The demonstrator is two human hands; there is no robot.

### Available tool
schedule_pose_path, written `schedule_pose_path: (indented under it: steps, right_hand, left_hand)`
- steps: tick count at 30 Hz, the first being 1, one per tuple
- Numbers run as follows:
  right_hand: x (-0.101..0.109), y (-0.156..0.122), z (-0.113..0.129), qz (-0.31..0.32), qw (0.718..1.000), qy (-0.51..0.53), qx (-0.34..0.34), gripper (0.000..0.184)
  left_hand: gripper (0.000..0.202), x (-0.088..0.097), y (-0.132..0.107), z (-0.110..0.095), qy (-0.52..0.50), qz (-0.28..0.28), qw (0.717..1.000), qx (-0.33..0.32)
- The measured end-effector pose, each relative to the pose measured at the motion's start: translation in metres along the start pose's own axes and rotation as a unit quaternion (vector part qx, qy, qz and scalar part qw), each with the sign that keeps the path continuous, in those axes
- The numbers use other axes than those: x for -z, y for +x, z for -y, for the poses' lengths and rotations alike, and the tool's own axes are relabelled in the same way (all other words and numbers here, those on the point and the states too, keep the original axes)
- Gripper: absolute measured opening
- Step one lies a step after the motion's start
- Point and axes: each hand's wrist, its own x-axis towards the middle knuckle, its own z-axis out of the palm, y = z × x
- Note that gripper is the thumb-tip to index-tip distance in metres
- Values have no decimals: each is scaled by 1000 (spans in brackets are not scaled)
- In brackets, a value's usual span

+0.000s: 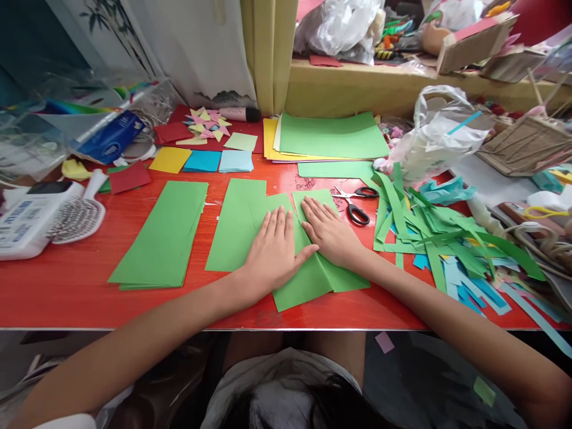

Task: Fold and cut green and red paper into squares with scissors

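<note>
My left hand (273, 249) lies flat, fingers stretched out, on a folded green paper sheet (313, 277) on the red table (67, 286). My right hand (328, 229) presses flat on the same sheet just to the right, its fingers pointing up and left, touching my left thumb. A second green sheet (235, 223) lies under the left hand's fingertips. Neither hand holds anything.
A stack of green strips-to-be sheets (163, 235) lies left. Black-handled scissors (357, 205) sit right of my right hand. A heap of green and blue paper strips (442, 238) fills the right. Coloured squares (203, 159), a hairbrush (80, 214), and a calculator (27, 217) sit at the left.
</note>
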Motion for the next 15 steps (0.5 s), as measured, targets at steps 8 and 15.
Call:
schedule_pose_path:
  steps: [8, 15]
  right_hand:
    - [0, 10, -11, -34, 999, -11, 2, 59]
    - [0, 2, -7, -15, 1000, 4, 7, 61]
  left_hand:
    - [77, 1, 5, 16, -2, 43, 998, -56]
    - [76, 0, 6, 14, 17, 33, 998, -41]
